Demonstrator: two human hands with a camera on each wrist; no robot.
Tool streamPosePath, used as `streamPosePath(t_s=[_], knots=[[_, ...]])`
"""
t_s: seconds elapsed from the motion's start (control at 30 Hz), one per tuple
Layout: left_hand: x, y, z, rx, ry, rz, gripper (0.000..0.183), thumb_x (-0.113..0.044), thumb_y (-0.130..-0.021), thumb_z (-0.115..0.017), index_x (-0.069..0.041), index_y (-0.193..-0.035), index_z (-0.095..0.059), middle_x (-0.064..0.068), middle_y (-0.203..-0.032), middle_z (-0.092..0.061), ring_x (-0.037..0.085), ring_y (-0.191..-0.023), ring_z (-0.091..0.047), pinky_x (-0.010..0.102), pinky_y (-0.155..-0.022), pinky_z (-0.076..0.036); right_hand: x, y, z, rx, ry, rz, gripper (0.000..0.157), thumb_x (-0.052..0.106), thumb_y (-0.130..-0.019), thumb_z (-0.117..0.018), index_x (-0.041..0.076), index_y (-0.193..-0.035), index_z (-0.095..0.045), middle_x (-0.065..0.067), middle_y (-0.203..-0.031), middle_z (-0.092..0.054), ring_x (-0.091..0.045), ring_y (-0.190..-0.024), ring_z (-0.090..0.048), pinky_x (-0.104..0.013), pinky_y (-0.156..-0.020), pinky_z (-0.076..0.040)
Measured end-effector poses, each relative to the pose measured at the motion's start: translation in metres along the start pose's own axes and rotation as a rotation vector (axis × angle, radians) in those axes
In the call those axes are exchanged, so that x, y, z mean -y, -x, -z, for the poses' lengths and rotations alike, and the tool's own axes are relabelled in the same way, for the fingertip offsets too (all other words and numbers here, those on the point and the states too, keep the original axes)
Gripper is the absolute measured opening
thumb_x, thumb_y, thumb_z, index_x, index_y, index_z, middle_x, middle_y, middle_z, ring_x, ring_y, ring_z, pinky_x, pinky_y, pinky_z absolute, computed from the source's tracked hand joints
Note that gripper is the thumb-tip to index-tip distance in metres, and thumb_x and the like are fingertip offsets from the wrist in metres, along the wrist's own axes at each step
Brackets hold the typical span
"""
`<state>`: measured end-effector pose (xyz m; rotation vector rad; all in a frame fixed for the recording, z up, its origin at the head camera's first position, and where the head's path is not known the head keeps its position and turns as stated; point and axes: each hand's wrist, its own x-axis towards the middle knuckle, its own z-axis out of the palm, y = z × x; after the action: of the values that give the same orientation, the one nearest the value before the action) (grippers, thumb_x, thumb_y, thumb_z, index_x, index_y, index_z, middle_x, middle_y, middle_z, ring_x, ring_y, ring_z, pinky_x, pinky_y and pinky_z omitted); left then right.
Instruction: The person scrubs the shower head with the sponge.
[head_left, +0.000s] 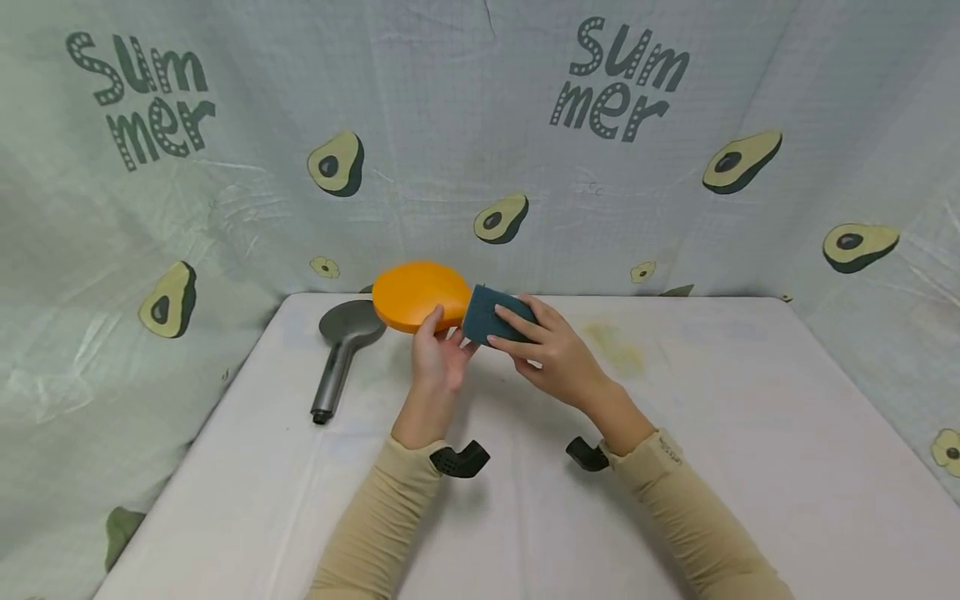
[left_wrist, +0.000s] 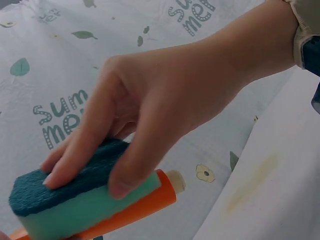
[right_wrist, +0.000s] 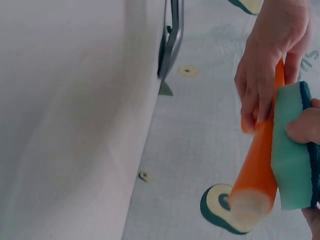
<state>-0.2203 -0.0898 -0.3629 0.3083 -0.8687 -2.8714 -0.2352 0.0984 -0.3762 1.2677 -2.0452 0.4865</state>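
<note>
My left hand (head_left: 437, 360) holds an orange shower head (head_left: 416, 293) above the table, its thumb over the rim of the rounded head. The handle (right_wrist: 256, 167) ends in a pale tip, visible in both wrist views. In my right hand (head_left: 558, 354) is a two-layer sponge (head_left: 483, 315), dark teal and rough on one side, light green foam on the other. Thumb and fingers grip it by its edges, as the left wrist view shows. The foam side lies against the orange handle. From the head camera, the sponge hides that handle.
On the left part of the white table (head_left: 262, 517) lies a grey shower head (head_left: 337, 358), its handle toward the front. Behind the table hangs a pale curtain (head_left: 435, 108) printed with avocados and lettering. A yellowish stain (head_left: 615, 348) marks the tabletop at the back right.
</note>
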Motion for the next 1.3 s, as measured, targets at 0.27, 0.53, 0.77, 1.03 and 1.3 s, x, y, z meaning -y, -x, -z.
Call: streamPosePath(t_s=[0.27,0.53,0.77,1.03,1.3], knots=[[-0.017,-0.006,0.002,-0.015,0.065,-0.053,0.045,-0.02,-0.11,-0.044,-0.011,-0.153,-0.031,0.014,-0.147,-0.046,0.036,-0.134,-0.05,0.065,-0.109,-0.036,-0.019,0.024,0.014,0.047,-0.236,-0.19,0.045,-0.01,-0.079,-0.082,0.002,-0.122,-0.075,-0.023,-0.142,-0.057,-0.053,-0.135,-0.045,-0.062,-0.103,-0.044],[-0.009,-0.004,0.001,0.067,0.022,-0.035,0.047,-0.017,-0.11,-0.045,-0.011,-0.154,-0.031,0.016,-0.147,-0.045,0.04,-0.134,-0.049,0.069,-0.108,-0.033,-0.027,0.022,0.013,0.036,-0.523,-0.379,0.044,-0.009,-0.088,-0.075,-0.005,-0.13,-0.067,-0.022,-0.148,-0.052,-0.047,-0.14,-0.042,-0.058,-0.108,-0.041],[-0.002,-0.003,0.001,0.096,-0.017,0.007,0.047,-0.019,-0.111,-0.043,-0.01,-0.155,-0.029,0.017,-0.148,-0.046,0.039,-0.133,-0.05,0.068,-0.107,-0.036,-0.028,0.012,0.011,0.045,-0.627,-0.42,0.045,-0.006,-0.092,-0.072,-0.003,-0.136,-0.063,-0.019,-0.151,-0.05,-0.041,-0.143,-0.04,-0.053,-0.113,-0.037],[-0.019,-0.007,0.005,0.072,0.078,-0.019,0.046,-0.018,-0.111,-0.042,-0.012,-0.154,-0.028,0.014,-0.148,-0.046,0.038,-0.136,-0.047,0.067,-0.111,-0.031,-0.042,0.03,0.026,0.17,-0.8,-0.684,0.046,0.005,-0.1,-0.066,0.004,-0.145,-0.058,-0.01,-0.152,-0.051,-0.028,-0.137,-0.05,-0.028,-0.103,-0.047],[-0.014,-0.008,0.005,0.082,0.049,0.035,0.043,-0.019,-0.111,-0.044,-0.009,-0.151,-0.033,0.013,-0.142,-0.049,0.037,-0.13,-0.05,0.068,-0.109,-0.032,-0.041,0.027,0.021,0.141,-0.876,-0.697,0.045,0.008,-0.102,-0.064,0.004,-0.146,-0.055,-0.011,-0.151,-0.051,-0.025,-0.135,-0.051,-0.025,-0.103,-0.046]])
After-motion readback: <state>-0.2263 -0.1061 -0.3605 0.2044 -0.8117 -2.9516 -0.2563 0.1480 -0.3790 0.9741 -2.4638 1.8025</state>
